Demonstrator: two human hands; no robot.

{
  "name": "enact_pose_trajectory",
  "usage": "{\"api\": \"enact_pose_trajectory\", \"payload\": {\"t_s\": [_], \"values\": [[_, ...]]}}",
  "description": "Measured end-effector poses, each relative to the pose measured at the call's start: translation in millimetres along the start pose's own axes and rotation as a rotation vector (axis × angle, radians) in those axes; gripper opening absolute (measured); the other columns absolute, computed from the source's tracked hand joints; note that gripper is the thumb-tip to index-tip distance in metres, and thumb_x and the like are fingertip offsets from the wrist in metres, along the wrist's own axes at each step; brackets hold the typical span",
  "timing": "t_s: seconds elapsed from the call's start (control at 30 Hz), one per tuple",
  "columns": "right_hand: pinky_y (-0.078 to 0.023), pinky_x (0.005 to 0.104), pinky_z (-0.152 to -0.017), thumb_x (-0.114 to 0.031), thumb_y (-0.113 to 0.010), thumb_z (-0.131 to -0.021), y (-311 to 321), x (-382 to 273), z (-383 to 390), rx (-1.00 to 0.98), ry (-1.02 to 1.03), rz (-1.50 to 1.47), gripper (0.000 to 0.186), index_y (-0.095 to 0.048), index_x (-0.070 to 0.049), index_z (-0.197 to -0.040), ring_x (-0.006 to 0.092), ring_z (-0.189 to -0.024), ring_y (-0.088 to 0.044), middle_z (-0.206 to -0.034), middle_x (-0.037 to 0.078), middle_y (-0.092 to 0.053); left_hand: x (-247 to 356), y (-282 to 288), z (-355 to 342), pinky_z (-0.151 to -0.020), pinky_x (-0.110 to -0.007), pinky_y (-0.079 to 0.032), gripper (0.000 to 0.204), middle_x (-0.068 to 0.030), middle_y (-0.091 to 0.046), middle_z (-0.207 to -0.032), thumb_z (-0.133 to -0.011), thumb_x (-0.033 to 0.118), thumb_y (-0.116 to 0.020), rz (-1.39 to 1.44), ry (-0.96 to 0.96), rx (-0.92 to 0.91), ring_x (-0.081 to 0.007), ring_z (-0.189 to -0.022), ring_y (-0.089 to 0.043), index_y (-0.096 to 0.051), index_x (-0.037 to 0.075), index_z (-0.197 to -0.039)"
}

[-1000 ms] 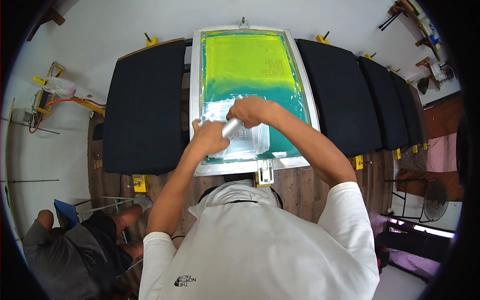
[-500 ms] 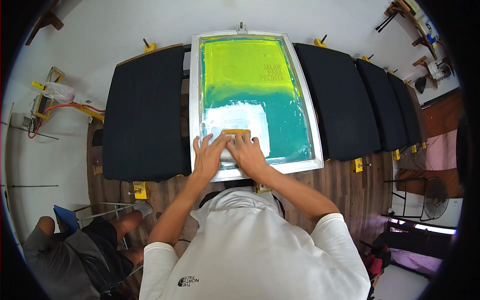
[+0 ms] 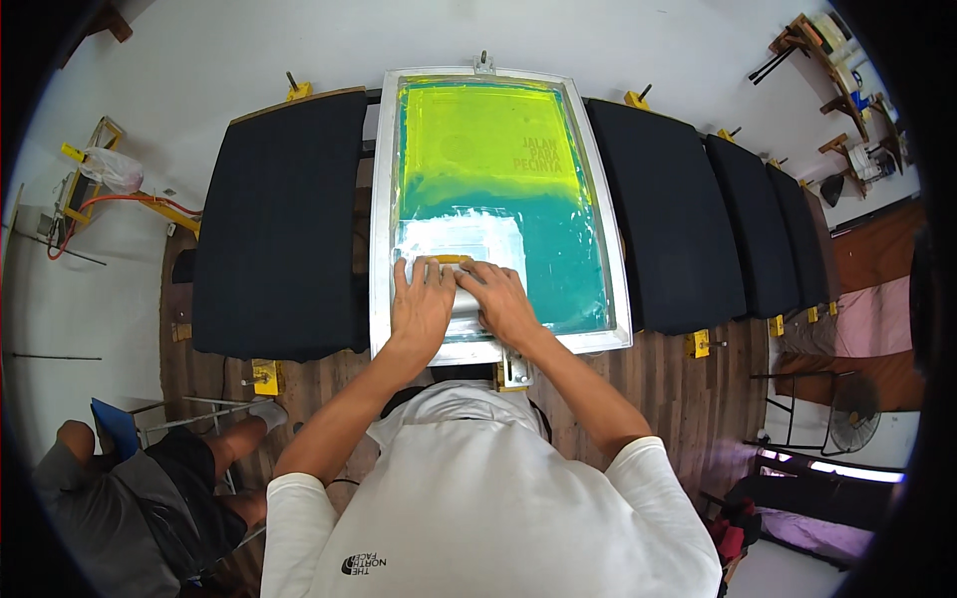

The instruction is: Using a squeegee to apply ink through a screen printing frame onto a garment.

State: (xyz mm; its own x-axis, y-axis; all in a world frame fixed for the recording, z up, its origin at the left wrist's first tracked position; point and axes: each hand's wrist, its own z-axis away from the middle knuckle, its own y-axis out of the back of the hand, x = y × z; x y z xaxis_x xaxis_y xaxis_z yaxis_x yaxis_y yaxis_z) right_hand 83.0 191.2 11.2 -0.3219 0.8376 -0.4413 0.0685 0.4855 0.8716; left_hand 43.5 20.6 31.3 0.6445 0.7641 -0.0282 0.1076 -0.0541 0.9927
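Observation:
A squeegee with a yellow top strip [image 3: 444,259] rests near the close end of a metal-framed printing screen [image 3: 610,244]. My left hand [image 3: 423,307] is closed over its left part, fingers bent across the top. Beside it, my right hand [image 3: 501,299] grips the right part, its fingers almost touching the left hand. White ink [image 3: 464,232] lies on the mesh around and beyond the squeegee. Farther off, the mesh is bright yellow-green with faint lettering; the right side is teal [image 3: 563,249]. Hands hide much of the squeegee's body.
Black-covered printing boards stand left [image 3: 284,224] and right [image 3: 673,214] of the screen, with yellow clamps [image 3: 265,377] at their ends. A person [image 3: 159,498] sits at lower left with a blue flat object [image 3: 117,429]. A fan [image 3: 854,411] stands at right.
The view has shifted slightly, placing the screen farther left. My left fingers look more closed together over the squeegee. A metal clamp now shows below the screen's near edge.

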Motion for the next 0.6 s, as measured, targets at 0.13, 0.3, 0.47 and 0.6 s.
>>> {"api": "enact_pose_trajectory", "payload": {"t_s": [0.13, 0.3, 0.47, 0.6], "values": [[-0.041, 0.0480, -0.094, 0.007, -0.059, -0.075, -10.7, -4.9, 14.0, 0.002, -0.065, -0.015, 0.055, -0.058, -0.013, -0.125, 0.0306, -0.120, -0.054, -0.130, 0.012, -0.056, 10.9, -15.9, 14.2, -0.110, -0.053, -0.029, 0.041, -0.0124, -0.063, -0.129, -0.088, 0.009, -0.059, -0.053, -0.010, 0.023, -0.0269, -0.125, -0.051, -0.062, 0.004, -0.128], [-0.040, 0.0497, -0.092, 0.007, -0.061, -0.073, 10.3, -11.2, 19.3, -0.098, -0.148, 0.005, 0.051, -0.060, -0.014, -0.120, 0.0305, -0.113, -0.055, -0.122, 0.010, -0.058, 18.7, -0.1, 14.5, -0.110, -0.054, -0.029, 0.040, -0.0125, -0.063, -0.128, -0.087, 0.005, -0.058, 0.001, -0.051, -0.045, -0.0284, -0.125, -0.051, -0.063, 0.004, -0.127], [-0.039, 0.0530, -0.091, 0.006, -0.064, -0.071, 33.9, -8.8, 5.9, -0.165, -0.106, -0.003, 0.053, -0.060, -0.015, -0.119, 0.0299, -0.109, -0.058, -0.115, 0.008, -0.060, 8.4, 20.2, -1.3, -0.109, -0.056, -0.027, 0.043, -0.0116, -0.067, -0.120, -0.080, 0.001, -0.063, 0.150, -0.036, -0.148, -0.0296, -0.121, -0.053, -0.066, 0.004, -0.123], [-0.040, 0.0542, -0.088, 0.003, -0.070, -0.069, 41.7, 13.2, -21.3, -0.212, -0.106, 0.049, 0.055, -0.062, -0.018, -0.118, 0.0313, -0.102, -0.063, -0.109, 0.008, -0.063, -6.1, 17.9, -35.3, -0.106, -0.058, -0.026, 0.044, -0.0101, -0.072, -0.103, -0.072, 0.000, -0.069, 0.195, -0.049, -0.182, -0.0305, -0.116, -0.056, -0.071, 0.008, -0.116]]}}
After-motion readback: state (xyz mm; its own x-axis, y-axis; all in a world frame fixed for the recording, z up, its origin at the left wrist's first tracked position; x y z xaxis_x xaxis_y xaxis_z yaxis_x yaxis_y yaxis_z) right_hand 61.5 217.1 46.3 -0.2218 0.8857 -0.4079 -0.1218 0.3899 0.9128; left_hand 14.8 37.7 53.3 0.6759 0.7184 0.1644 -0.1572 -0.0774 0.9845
